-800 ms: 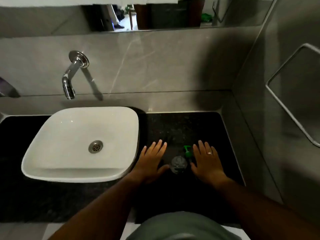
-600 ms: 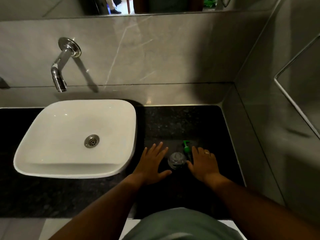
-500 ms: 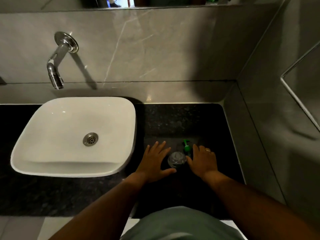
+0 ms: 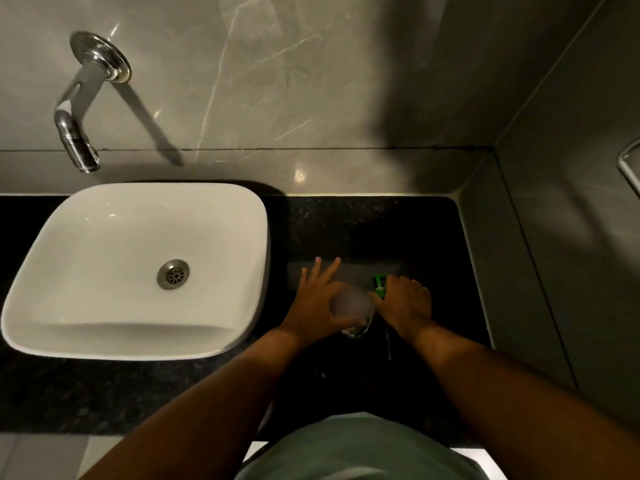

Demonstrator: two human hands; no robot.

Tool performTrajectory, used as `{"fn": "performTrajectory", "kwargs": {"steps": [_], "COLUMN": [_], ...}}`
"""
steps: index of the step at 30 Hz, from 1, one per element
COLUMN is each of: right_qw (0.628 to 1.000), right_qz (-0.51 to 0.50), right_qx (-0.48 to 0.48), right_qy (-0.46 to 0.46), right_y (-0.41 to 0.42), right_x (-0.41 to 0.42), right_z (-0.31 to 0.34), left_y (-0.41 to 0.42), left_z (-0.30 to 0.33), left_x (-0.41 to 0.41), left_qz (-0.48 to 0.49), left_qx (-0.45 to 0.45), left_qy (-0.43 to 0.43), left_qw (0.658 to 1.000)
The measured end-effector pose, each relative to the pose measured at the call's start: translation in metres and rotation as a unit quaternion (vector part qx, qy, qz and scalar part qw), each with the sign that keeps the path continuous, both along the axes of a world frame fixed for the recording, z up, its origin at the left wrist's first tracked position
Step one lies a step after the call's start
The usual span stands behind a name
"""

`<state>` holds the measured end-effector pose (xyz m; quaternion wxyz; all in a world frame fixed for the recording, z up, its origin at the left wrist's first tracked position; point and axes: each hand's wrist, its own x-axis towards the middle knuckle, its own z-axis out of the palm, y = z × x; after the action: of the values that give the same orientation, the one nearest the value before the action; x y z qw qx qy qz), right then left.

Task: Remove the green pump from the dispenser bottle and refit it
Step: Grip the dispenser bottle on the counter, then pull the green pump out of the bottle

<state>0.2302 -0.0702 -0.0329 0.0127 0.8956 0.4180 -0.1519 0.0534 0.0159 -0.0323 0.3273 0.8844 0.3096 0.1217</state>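
Note:
A clear dispenser bottle [image 4: 353, 304] stands on the black counter [image 4: 346, 230] right of the sink and looks blurred. My left hand [image 4: 317, 299] is against its left side, thumb hooked around the near side, fingers spread and pointing away. The green pump [image 4: 379, 286] sits just right of the bottle's top. My right hand [image 4: 407, 303] is curled over it, so only its nozzle and collar show. A thin tube [image 4: 389, 344] runs toward me below that hand. Whether the pump is seated in the bottle is hidden.
A white square basin [image 4: 138, 268] fills the counter's left half, with a chrome wall tap [image 4: 78, 133] above it. Grey tiled walls close the back and the right side [image 4: 519, 271]. A chrome rail [image 4: 628, 168] juts from the right wall.
Both hands lay flat on the counter on either side of the bottle. They have closed in: the left now wraps the bottle, the right curls over the green pump. The view has tilted down.

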Motion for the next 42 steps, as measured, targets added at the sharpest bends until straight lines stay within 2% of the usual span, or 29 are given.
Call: {"fn": "performTrajectory", "kwargs": {"steps": [3,6,10,16,24,28,32,35,42], "right_qw": [0.999,0.993,0.972,0.927,0.840,0.817,0.794,0.792,0.830], "right_qz": [-0.023,-0.074,-0.111,-0.144,-0.109,-0.102,-0.118,-0.126,-0.099], "right_qx": [0.022,0.051,0.145,0.282,0.457,0.496,0.514,0.511,0.471], "right_qy": [0.019,0.077,0.149,0.201,0.271,0.277,0.302,0.309,0.281], "right_y": [0.000,0.000,0.001,0.009,0.020,0.021,0.014,0.008,-0.004], "right_x": [0.001,0.005,0.012,0.028,0.020,0.009,-0.005,-0.013,-0.029], "right_z": [0.001,0.006,0.025,0.071,0.151,0.164,0.147,0.129,0.105], "left_y": [0.010,0.014,0.014,0.008,-0.001,-0.003,-0.004,-0.004,-0.007], "left_z": [0.000,0.001,0.003,0.010,0.016,0.019,0.023,0.025,0.022], "left_x": [0.002,0.004,0.005,0.004,0.004,0.005,0.006,0.006,0.010], "left_qz": [0.002,0.007,0.001,0.004,0.010,0.010,0.012,0.013,0.019], "left_qx": [0.010,0.016,0.025,0.027,0.022,0.027,0.027,0.020,0.043], "left_qy": [0.012,0.021,0.035,0.048,0.089,0.111,0.146,0.163,0.173], "left_qw": [1.000,1.000,0.999,0.998,0.996,0.993,0.989,0.986,0.984]}}
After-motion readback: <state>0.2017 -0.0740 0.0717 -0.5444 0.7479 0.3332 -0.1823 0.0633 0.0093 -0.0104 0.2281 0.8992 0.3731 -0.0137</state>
